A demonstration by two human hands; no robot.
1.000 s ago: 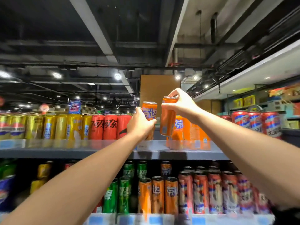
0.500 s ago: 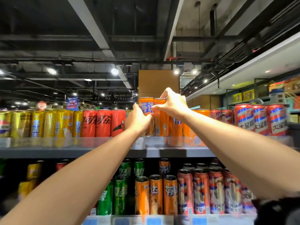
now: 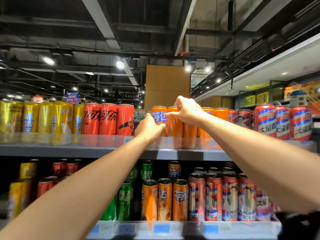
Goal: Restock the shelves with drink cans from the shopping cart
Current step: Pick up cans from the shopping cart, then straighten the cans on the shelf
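The two orange cans have come down onto the top shelf [image 3: 52, 149]. A second ago both were still held up in the air above it; now they stand upright side by side at the front edge, the left orange can [image 3: 159, 116] with its blue lettering facing out and the right orange can [image 3: 174, 125] touching it. They sit just right of the red cola cans [image 3: 108, 118], with a narrow gap between, and more orange cans [image 3: 206, 125] carry on to their right.

The left hand [image 3: 149, 127] is still wrapped around the lower part of the left orange can. The right hand [image 3: 186, 110] pinches the right orange can near its rim, thumb reaching across toward the neighbour.

To me this pair looks as good as placed: they seem to bear on the shelf, so what remains is to let go, perhaps after nudging them square behind the clear front lip. On the lower shelf [image 3: 173, 227], under the red cola cans and to their right, the rows look full. The shopping cart is out of view, so I cannot say how many cans are left.
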